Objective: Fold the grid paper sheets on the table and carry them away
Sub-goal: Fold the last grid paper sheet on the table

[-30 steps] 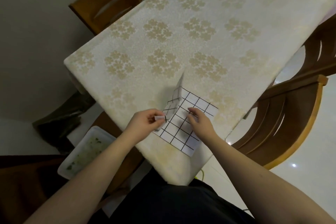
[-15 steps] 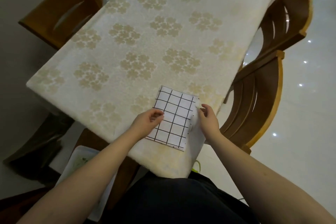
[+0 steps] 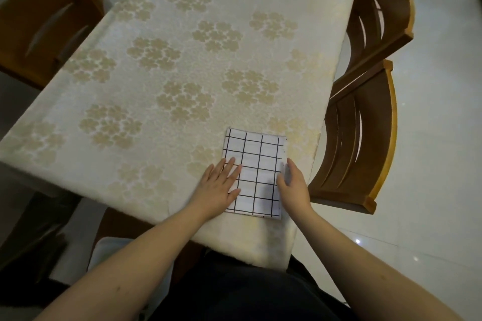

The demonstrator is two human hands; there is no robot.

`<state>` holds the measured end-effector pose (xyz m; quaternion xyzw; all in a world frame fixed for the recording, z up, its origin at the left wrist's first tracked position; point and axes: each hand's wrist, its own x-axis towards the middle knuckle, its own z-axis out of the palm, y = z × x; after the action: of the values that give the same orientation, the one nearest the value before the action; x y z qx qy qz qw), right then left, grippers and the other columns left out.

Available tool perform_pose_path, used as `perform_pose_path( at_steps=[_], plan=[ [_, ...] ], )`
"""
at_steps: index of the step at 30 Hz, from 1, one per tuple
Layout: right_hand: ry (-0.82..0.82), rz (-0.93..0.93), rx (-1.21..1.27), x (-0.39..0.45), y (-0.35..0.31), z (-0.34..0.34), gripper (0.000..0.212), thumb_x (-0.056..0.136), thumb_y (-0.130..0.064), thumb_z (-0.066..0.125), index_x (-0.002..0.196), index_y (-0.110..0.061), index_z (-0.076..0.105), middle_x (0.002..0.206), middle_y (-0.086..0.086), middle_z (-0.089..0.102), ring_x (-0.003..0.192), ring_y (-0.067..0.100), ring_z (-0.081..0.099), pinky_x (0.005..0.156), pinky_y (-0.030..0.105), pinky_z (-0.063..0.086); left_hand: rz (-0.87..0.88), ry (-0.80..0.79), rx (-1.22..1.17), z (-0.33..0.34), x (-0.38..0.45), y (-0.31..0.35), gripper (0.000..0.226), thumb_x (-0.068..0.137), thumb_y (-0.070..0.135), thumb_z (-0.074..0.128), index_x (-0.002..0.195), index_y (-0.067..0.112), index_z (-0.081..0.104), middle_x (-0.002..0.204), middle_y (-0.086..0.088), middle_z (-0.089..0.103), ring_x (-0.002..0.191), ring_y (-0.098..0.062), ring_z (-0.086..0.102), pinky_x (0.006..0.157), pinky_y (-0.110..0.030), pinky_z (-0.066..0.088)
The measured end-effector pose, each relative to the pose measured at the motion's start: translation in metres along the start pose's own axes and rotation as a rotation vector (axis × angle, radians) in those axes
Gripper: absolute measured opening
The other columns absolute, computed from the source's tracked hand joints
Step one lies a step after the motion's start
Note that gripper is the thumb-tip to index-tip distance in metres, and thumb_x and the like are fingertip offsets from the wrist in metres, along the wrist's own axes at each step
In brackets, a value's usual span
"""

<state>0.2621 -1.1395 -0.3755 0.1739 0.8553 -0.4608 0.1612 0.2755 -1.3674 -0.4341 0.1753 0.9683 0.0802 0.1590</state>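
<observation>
Partly, left hand [image 3: 218, 187] covers grid paper [image 3: 257, 164].

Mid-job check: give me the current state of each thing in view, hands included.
grid paper: folded, lying flat near the table's right edge.
left hand: fingers straight, pressing flat on the paper's left side.
right hand: relaxed, touching the paper's right edge.
tablecloth: spread over the table.
two chairs: pushed in along the right side.

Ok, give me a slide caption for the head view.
Left hand flat on folded grid paper, right hand at its edge, on a table.
</observation>
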Motion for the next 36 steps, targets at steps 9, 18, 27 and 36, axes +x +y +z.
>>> perform_pose_path(
  at_steps=[9, 18, 27, 36],
  plan=[
    [0.131, 0.256, 0.211, 0.006, -0.007, 0.004, 0.051, 0.095, -0.018, 0.055, 0.144, -0.021, 0.041, 0.143, 0.006, 0.048, 0.123, 0.022, 0.051, 0.1, 0.04, 0.047, -0.536, 0.209, -0.817, -0.054, 0.03, -0.007, 0.042, 0.097, 0.018, 0.054, 0.137, 0.008, 0.05, 0.133, -0.012, 0.05, 0.118, -0.024, 0.054, 0.096, -0.027, 0.041],
    [0.133, 0.394, 0.197, 0.021, -0.015, 0.002, 0.057, 0.087, -0.012, 0.07, 0.139, -0.015, 0.046, 0.136, 0.008, 0.051, 0.105, 0.025, 0.058, 0.087, 0.034, 0.051, -0.663, -0.16, -0.658, -0.086, 0.061, -0.007, 0.027, 0.09, 0.017, 0.067, 0.112, 0.0, 0.066, 0.113, -0.014, 0.068, 0.096, -0.026, 0.064, 0.079, -0.028, 0.047],
    [0.116, 0.486, 0.236, 0.025, -0.013, -0.002, 0.047, 0.084, -0.007, 0.073, 0.125, -0.012, 0.051, 0.12, 0.009, 0.058, 0.091, 0.023, 0.058, 0.068, 0.028, 0.044, -0.571, 0.03, -0.836, -0.07, 0.043, -0.004, 0.006, 0.09, 0.019, 0.066, 0.093, 0.017, 0.061, 0.089, 0.003, 0.063, 0.081, -0.014, 0.058, 0.067, -0.024, 0.041],
    [0.096, 0.463, 0.24, 0.021, 0.002, -0.009, 0.038, 0.087, -0.002, 0.067, 0.122, -0.014, 0.059, 0.092, 0.001, 0.06, 0.086, 0.018, 0.059, 0.086, 0.033, 0.052, -0.324, -0.065, -0.981, -0.077, 0.023, -0.038, 0.038, 0.091, 0.013, 0.065, 0.125, 0.028, 0.061, 0.102, 0.005, 0.07, 0.094, -0.004, 0.063, 0.077, -0.018, 0.047]
  ],
)
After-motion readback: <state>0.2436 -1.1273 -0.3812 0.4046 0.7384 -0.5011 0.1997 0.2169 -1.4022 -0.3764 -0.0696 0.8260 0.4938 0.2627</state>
